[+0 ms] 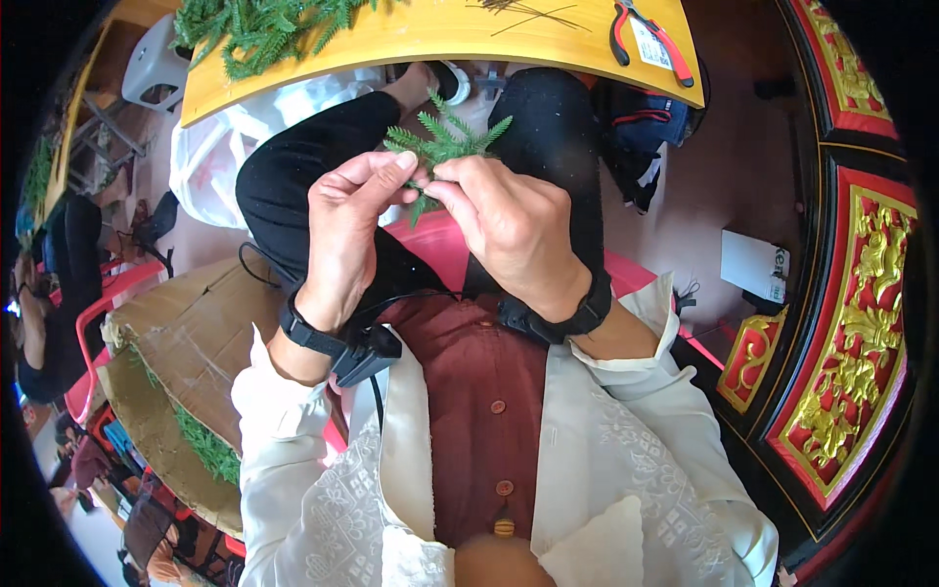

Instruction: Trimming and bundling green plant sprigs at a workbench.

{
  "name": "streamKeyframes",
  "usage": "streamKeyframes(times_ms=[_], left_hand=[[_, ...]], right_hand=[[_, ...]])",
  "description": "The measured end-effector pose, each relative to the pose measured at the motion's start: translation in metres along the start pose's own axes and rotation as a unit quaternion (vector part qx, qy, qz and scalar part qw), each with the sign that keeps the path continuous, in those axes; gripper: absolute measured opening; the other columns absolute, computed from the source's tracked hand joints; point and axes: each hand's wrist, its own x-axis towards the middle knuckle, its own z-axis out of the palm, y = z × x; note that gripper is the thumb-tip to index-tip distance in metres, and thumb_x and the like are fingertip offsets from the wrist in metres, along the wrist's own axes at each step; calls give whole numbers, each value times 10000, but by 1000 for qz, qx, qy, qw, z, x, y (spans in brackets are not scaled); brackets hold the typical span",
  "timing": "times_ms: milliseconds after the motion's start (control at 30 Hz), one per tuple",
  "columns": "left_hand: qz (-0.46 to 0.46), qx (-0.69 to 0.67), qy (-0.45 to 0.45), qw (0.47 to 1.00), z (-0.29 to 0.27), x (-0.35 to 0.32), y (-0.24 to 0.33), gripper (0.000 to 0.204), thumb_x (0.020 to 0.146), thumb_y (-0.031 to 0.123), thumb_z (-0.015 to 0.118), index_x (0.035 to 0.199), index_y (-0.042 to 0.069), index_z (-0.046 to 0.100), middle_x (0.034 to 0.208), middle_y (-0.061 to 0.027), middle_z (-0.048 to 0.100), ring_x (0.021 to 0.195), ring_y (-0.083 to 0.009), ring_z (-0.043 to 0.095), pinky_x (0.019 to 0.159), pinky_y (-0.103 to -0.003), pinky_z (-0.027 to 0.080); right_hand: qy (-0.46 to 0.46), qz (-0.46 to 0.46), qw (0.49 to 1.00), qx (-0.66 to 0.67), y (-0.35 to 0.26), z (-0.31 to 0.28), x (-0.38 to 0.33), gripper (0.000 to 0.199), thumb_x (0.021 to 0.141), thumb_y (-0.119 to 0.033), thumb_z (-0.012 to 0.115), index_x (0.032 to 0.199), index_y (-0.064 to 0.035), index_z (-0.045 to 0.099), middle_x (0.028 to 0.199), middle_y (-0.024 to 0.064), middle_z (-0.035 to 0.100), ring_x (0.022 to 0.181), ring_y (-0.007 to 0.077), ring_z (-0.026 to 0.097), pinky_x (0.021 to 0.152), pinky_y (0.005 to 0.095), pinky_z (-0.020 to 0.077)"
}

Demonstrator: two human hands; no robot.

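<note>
Above my lap, both hands pinch a small green artificial fir sprig whose leafy tips fan out away from me. My left hand grips it with thumb and forefinger near its stem. Close beside it, my right hand presses thumb and forefinger together on the same stem. The fingers hide the exact spot where they meet, and whether a wire is there I cannot tell. A heap of similar green sprigs lies on the yellow table in front of me.
Red-handled pliers and thin dark wires lie on the table. An open cardboard box with greenery stands at my left. A white plastic bag hangs below the table. Carved red-gold panels rise at right; people sit at far left.
</note>
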Motion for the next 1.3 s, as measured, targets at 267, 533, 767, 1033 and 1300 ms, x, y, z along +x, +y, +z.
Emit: streamKeyframes(times_ms=[267,533,767,1033,1300], left_hand=[[59,60,-4,996,3,-4,-5,78,856,90,659,883,22,685,734,12,620,648,-36,509,572,-184,381],[111,137,25,984,9,-8,-1,57,835,57,662,824,3,673,726,28,586,644,-26,469,558,-182,353],[213,253,41,943,11,-8,-2,83,809,41,662,827,-39,650,721,-7,565,645,-50,462,570,-193,351],[217,310,42,925,14,-10,6,68,793,21,665,830,-36,658,716,-37,567,640,-85,488,586,-218,393],[261,374,6,890,11,-10,7,74,799,23,667,850,-32,666,735,-55,591,664,-101,528,598,-224,420]], right_hand=[[13,-26,1000,8,4,6,1,201,714,-62,746,837,-42,589,733,68,625,607,230,632,530,312,493],[27,-29,995,88,1,4,6,316,681,-23,763,905,-34,541,732,72,623,610,229,633,551,316,502],[17,-82,992,91,3,4,5,325,708,-22,754,940,-31,526,745,82,635,590,221,634,528,309,500],[-167,119,959,196,0,-24,13,364,768,-19,714,1086,-35,536,763,65,649,592,103,620,516,233,473],[-16,66,966,248,11,-8,15,186,788,14,680,959,-9,610,764,38,633,626,47,579,508,190,434]])
